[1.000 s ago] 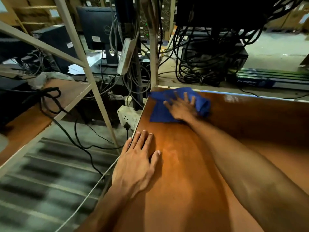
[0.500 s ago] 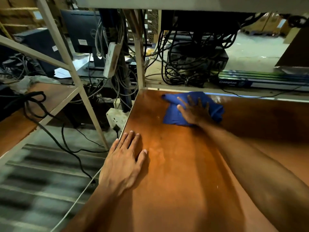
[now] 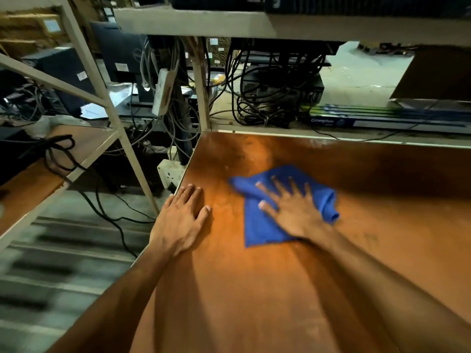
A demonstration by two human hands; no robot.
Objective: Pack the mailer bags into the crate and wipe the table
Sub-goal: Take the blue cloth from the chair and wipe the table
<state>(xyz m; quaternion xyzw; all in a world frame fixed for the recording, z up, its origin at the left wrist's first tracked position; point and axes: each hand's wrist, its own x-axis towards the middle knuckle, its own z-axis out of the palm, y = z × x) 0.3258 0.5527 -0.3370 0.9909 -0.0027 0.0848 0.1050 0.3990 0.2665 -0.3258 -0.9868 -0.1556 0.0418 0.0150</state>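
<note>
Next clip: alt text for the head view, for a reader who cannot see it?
The right hand presses a blue cloth flat on the brown table while the left hand rests flat near its left edge. Behind it, tangled cables and a Crompton box lie under a metal shelf.

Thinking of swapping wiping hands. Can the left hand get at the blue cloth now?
Probably yes: the left hand lies flat on the table beside the blue cloth, bare wood between; the right hand covers part.

Likely a warehouse backroom, metal shelving frame (image 3: 203, 98), tangled cables (image 3: 265, 98), monitor (image 3: 119, 59), long Crompton box (image 3: 362, 120)
</note>
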